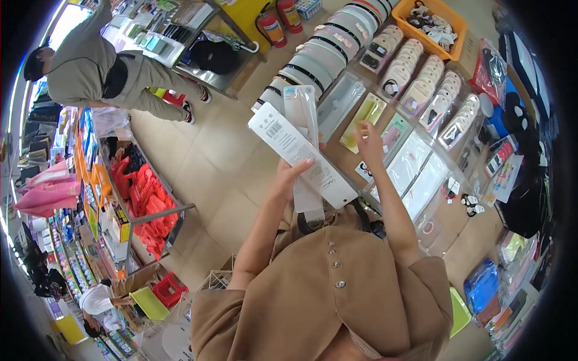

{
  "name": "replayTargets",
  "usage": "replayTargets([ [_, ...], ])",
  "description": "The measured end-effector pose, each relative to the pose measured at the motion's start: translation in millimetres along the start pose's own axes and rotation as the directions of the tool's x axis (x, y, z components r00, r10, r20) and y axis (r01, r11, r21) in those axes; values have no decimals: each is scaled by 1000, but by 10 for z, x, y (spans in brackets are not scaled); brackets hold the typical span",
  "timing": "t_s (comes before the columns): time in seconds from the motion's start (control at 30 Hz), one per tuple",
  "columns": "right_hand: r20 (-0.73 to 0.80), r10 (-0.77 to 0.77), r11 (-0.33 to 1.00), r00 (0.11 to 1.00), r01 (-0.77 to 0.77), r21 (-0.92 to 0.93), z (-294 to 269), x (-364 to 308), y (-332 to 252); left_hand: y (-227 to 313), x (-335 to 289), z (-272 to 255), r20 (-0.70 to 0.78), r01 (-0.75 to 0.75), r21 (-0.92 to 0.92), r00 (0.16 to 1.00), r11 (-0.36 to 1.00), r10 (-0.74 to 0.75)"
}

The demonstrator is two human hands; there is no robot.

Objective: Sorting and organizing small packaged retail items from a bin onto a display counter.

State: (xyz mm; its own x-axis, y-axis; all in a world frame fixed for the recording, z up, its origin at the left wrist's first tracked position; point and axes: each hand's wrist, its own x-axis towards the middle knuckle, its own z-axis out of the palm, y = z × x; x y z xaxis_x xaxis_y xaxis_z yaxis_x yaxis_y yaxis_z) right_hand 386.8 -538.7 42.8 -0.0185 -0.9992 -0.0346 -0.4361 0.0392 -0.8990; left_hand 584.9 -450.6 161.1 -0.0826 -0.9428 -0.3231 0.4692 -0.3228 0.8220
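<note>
My left hand (290, 175) is closed round a long white package (288, 139) with a barcode on its upturned side. Behind it, in the same grip, is a clear plastic packet (300, 103) with a pale blue top; its lower end shows below the hand. My right hand (369, 145) is over the compartmented display tray (394, 108), its fingers curled in beside a yellow package (355, 133). Whatever those fingers hold, if anything, is too small to tell. Close to that hand lies a pale green-and-pink package (394, 132).
Headbands (325, 51) line a rack ahead. Carded hair ties (424, 84) fill rows at the right, beyond them an orange basket (454, 24). A metal-framed bin (159, 219) with red bags stands left. Another person (90, 72) is at the far left shelves.
</note>
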Motion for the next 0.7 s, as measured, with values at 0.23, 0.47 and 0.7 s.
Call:
replayTargets([
  [0.23,427,-74,930,901,-92,357,-294,-573,-1050,82,311,-18,106,13,33,994,999,-17],
  [0.47,-45,-123,992,991,123,-1,-335,-644,-1457,192,472,-91,109,80,24,991,997,-82],
  [0.7,-59,-524,803,850,470,-366,-12,-701,-1500,168,560,-156,86,75,-111,994,991,-65],
])
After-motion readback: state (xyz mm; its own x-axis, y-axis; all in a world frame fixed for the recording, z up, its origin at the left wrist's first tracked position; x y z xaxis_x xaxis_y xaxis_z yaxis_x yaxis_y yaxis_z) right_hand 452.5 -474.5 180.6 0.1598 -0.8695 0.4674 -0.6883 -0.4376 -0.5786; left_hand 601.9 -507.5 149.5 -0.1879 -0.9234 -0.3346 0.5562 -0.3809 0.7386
